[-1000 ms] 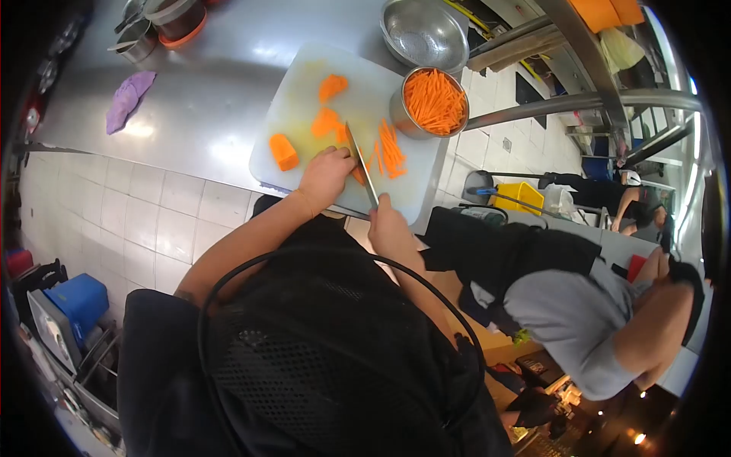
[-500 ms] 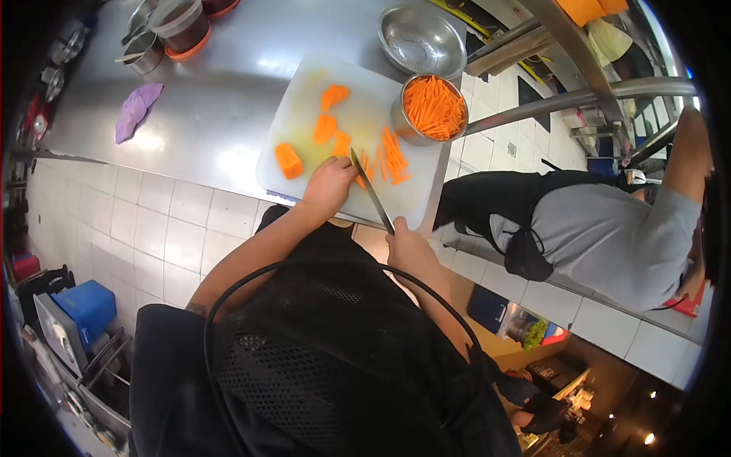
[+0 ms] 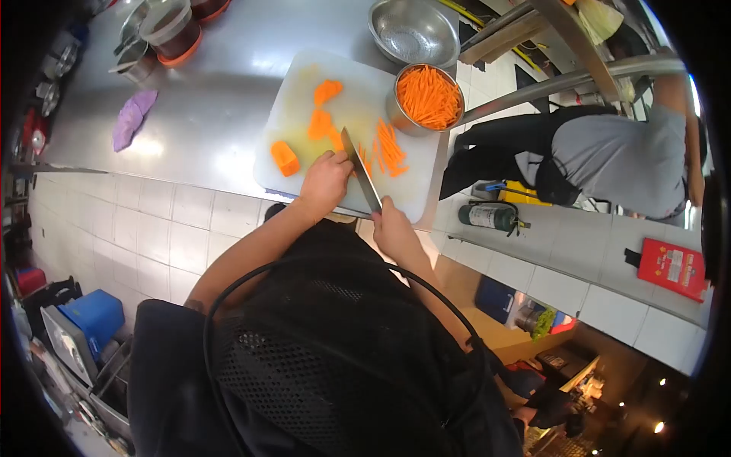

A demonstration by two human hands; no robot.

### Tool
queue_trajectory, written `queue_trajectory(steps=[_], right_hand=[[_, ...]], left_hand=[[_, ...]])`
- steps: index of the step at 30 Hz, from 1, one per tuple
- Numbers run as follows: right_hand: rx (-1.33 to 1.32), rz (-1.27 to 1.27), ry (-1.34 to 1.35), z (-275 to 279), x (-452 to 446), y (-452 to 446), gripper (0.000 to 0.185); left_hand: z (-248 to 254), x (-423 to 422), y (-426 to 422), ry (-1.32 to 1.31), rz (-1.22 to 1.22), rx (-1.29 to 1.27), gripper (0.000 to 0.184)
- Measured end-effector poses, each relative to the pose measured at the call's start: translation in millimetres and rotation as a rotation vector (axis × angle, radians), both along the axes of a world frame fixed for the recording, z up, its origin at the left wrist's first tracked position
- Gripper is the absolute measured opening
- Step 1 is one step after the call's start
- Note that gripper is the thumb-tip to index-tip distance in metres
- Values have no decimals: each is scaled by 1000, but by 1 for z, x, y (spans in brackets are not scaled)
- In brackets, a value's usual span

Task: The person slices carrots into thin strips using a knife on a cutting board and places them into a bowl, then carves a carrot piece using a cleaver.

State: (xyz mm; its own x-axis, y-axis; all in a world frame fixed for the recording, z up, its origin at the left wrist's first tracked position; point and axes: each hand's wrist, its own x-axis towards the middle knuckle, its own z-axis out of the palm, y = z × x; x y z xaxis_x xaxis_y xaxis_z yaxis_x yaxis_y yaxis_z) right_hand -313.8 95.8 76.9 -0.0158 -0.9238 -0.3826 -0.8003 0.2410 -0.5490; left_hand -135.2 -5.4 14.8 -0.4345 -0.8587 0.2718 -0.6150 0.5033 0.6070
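On a white cutting board (image 3: 293, 87), my left hand (image 3: 326, 181) has its fingers curled down on a carrot piece (image 3: 336, 139), partly hidden by the fingers and blade. My right hand (image 3: 397, 230) is closed round the handle of a kitchen knife (image 3: 362, 174). The blade lies right beside my left fingertips, its point toward the far side of the board. Carrot chunks (image 3: 285, 158) lie left of and beyond my left hand. Cut carrot strips (image 3: 390, 149) rest to the right of the blade. A metal container (image 3: 397, 120) full of carrot sticks (image 3: 429, 97) stands at the board's right edge.
A steel bowl (image 3: 415, 36) sits behind the container. On the steel table (image 3: 228, 99) are a purple cloth (image 3: 134, 119) and a plastic tub (image 3: 167, 32) at the far left. Another person (image 3: 617, 156) stands at right, beyond a metal rail (image 3: 533, 91). A fire extinguisher (image 3: 487, 216) is nearby.
The view has shifted slightly. My hands remain at the carrot piece, with the knife still beside my left fingers. The other person has moved, and the extinguisher and a red box now show.
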Motion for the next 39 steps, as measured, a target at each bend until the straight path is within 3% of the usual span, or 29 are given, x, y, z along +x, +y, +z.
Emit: queue_trajectory(steps=[6, 8, 12, 15, 17, 27, 29, 35, 39], right_hand=[[29, -81, -213, 4, -31, -14, 23], [186, -181, -323, 22, -32, -10, 24], [152, -193, -372, 18, -31, -6, 24], [208, -213, -305, 23, -32, -3, 23], [-33, -149, -290, 2, -40, 8, 20], [91, 9, -13, 52, -21, -1, 16], [67, 49, 103, 51, -16, -1, 19], [-164, 38, 52, -26, -15, -47, 24], [-148, 78, 79, 26, -24, -64, 26]], left_hand=[[4, 12, -15, -17, -75, 68, 25], [15, 12, -38, 20, 125, 98, 30], [7, 1, -62, -47, 54, 34, 34], [1, -11, -68, -121, 27, 76, 28], [-2, -14, -65, -59, 15, 97, 19], [-3, -10, -62, 79, -58, 56, 22], [-4, -12, -58, -92, -141, -47, 25], [-8, -14, -54, -20, -87, -57, 24], [-10, -14, -55, -22, -63, -34, 20]])
